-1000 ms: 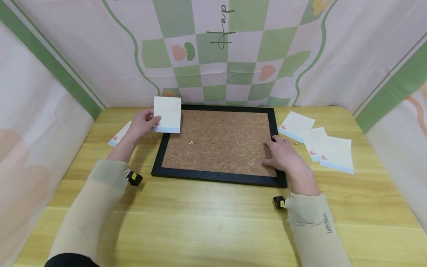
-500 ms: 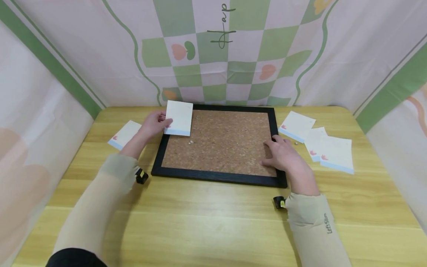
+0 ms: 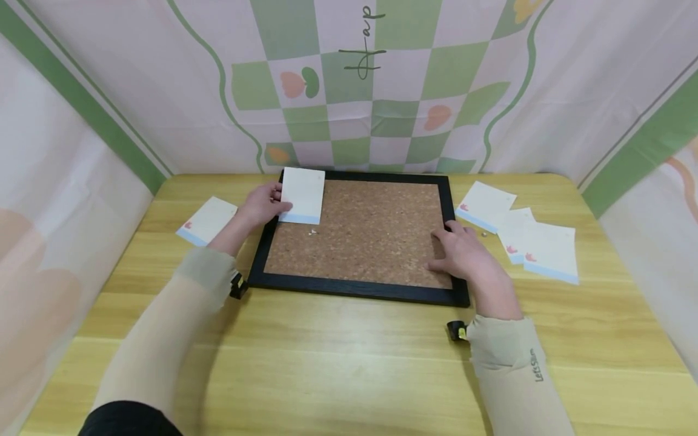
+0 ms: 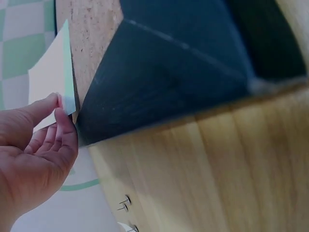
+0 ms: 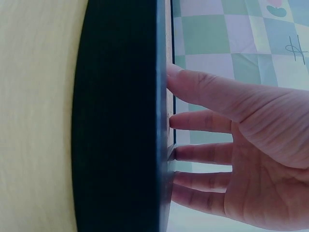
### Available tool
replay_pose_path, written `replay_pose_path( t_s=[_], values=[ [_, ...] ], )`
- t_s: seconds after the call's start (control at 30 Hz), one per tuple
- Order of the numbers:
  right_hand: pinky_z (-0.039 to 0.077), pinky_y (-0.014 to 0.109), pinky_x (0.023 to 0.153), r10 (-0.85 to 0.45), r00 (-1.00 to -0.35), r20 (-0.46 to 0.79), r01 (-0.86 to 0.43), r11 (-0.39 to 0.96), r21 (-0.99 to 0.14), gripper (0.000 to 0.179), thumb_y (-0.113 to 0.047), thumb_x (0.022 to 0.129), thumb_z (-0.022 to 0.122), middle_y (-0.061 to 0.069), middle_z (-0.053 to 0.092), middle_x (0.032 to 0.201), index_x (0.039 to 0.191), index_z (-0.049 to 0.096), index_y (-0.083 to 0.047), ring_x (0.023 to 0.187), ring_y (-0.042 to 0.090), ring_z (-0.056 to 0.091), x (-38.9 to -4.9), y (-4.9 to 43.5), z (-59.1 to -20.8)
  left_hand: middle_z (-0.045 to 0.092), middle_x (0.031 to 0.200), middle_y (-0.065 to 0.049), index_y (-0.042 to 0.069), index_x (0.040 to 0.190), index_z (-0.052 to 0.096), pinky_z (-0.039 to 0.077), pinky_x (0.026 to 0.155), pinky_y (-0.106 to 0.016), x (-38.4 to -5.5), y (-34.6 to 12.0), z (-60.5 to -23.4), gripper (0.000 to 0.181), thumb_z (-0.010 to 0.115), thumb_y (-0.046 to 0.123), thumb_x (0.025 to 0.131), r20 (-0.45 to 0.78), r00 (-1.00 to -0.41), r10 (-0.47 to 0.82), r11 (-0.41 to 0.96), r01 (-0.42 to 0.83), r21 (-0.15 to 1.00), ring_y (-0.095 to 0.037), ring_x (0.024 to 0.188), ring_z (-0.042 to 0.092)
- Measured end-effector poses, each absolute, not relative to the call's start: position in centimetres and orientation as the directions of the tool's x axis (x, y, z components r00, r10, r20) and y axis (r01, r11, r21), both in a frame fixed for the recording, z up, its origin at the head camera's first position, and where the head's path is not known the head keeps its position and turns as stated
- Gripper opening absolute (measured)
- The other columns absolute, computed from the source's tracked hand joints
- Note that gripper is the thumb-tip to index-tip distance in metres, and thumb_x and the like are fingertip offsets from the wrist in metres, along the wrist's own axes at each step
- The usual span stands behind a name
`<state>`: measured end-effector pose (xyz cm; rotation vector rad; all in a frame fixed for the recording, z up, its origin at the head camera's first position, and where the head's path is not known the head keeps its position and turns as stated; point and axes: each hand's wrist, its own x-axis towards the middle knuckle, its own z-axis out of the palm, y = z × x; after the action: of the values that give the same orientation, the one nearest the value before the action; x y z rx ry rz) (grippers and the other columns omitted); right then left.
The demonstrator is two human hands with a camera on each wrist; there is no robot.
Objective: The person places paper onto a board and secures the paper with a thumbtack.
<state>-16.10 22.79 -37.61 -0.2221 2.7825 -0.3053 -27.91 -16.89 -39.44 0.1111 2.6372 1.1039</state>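
Note:
My left hand [image 3: 262, 204] pinches a white note card [image 3: 304, 195] with a blue strip along its bottom, gripping the card's lower left corner between thumb and fingers. The card is over the upper left corner of a black-framed corkboard [image 3: 371, 242]; in the left wrist view the card [image 4: 53, 72] stands tilted against the board, and whether all of it touches the cork cannot be told. On the board's right edge rests my right hand [image 3: 463, 251], fingers spread and holding no card. Small metallic thumbtacks [image 3: 312, 232] lie on the cork below the card.
Three more note cards [image 3: 551, 248] lie to the board's right, two overlapping, with a tack [image 3: 484, 234] near them. Another card [image 3: 207, 221] lies left of the board. Thumbtacks [image 4: 125, 199] are on the wooden table [image 3: 349, 363]. A patterned curtain [image 3: 349, 91] hangs behind.
My left hand has carried the note card rightward and slightly down over the board's upper left corner. The card on the left shows more now. My right hand has stayed put.

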Motion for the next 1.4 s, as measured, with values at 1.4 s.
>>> replay_pose_path(
  t_s=[1.4],
  values=[
    [0.032, 0.067, 0.112, -0.181, -0.93, -0.318, -0.108, 0.966, -0.234, 0.073, -0.035, 0.091, 0.072, 0.036, 0.025, 0.154, 0.146, 0.043, 0.004, 0.135, 0.059, 0.028, -16.2, 22.8, -37.7, 0.02, 0.16, -0.026, 0.013, 0.159, 0.027, 0.031, 0.117, -0.058, -27.1, -15.5, -39.8, 0.063, 0.045, 0.042, 0.106, -0.226, -0.923, 0.311, 0.947, 0.28, 0.159, -0.044, 0.147, 0.022]
  ],
)
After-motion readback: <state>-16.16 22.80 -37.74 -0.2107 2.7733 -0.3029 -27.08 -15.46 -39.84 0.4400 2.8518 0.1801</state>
